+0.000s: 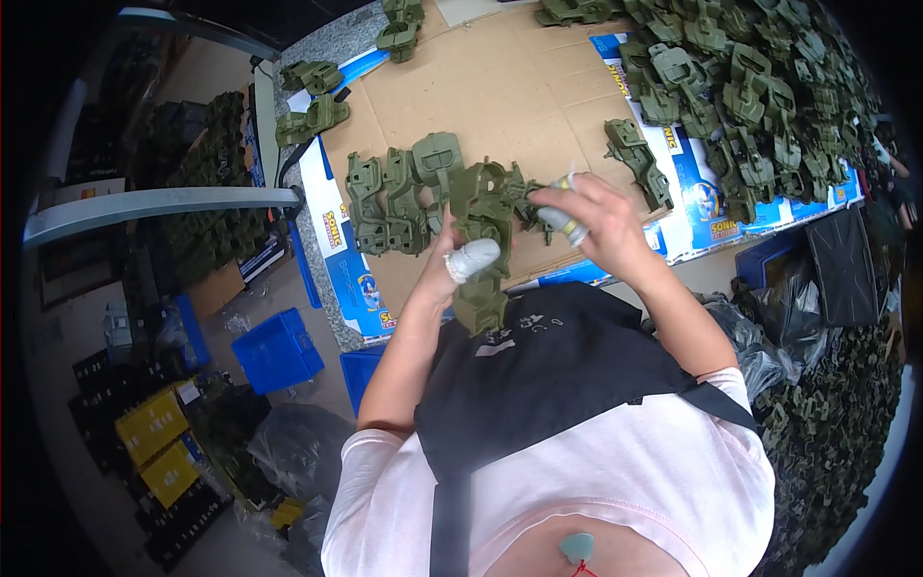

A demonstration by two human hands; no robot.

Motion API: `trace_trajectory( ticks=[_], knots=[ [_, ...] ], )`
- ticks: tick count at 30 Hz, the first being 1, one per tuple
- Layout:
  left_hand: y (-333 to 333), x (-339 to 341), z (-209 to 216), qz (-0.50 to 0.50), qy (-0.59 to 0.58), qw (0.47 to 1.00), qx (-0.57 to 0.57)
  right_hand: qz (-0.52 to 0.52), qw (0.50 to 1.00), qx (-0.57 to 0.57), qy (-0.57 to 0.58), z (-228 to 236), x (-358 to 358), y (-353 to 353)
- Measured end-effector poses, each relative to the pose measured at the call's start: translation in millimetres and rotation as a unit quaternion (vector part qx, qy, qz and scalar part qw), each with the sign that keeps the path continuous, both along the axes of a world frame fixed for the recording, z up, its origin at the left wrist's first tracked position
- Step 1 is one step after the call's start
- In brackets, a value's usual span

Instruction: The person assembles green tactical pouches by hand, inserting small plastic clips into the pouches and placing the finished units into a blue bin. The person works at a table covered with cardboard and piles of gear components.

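Observation:
My left hand (447,269), its thumb wrapped in a white covering, grips an olive-green moulded plastic vehicle body (484,216) upright in front of my apron. Just to the right, my right hand (606,216) has its wrapped fingertips closed at a small green plastic part (524,200) beside the body. Whether that part is joined to the body, I cannot tell. To the left, several similar green plastic bodies (389,202) lie in a cluster on the cardboard. One more green body (639,163) lies on the right of the cardboard.
Brown cardboard (490,87) with blue-and-white printed edges covers the granite table (327,279). A large heap of green parts (740,96) fills the far right. Several parts (312,120) sit at the far left. A metal bar (163,213) and a blue bin (279,351) stand left.

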State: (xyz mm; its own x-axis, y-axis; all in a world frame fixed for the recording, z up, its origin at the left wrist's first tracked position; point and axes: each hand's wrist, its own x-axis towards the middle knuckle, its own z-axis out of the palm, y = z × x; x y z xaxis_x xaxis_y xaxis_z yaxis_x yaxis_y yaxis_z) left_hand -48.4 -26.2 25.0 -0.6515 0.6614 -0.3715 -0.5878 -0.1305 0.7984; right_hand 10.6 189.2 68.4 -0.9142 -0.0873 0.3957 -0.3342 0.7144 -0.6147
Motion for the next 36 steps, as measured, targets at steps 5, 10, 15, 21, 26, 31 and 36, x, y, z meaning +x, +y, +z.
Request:
trace_trajectory(
  ticks=[5,10,15,21,26,31,36],
  knots=[
    [-6,-2,20,-0.104,0.128,0.985,-0.059,0.033,0.992,0.104,-0.069,9,9,-8],
    [-18,-2,10,-0.152,0.131,0.975,-0.091,0.090,0.980,0.093,-0.149,3,18,-13],
    [-15,13,11,-0.145,0.111,0.979,-0.092,0.115,0.988,0.032,-0.099,-26,25,-14],
    [-15,21,13,-0.153,0.055,0.979,-0.126,0.131,0.988,-0.006,-0.087,-53,30,-19],
    [-17,19,12,-0.214,0.147,0.948,-0.182,0.145,0.983,-0.003,-0.117,-60,27,-25],
    [-34,7,-21,0.002,0.004,0.977,-0.215,0.121,0.940,-0.229,-0.220,-78,-22,-11],
    [-43,-7,-18,0.124,-0.045,0.991,-0.021,-0.175,0.967,0.080,-0.169,-167,-60,-11]
  ],
)
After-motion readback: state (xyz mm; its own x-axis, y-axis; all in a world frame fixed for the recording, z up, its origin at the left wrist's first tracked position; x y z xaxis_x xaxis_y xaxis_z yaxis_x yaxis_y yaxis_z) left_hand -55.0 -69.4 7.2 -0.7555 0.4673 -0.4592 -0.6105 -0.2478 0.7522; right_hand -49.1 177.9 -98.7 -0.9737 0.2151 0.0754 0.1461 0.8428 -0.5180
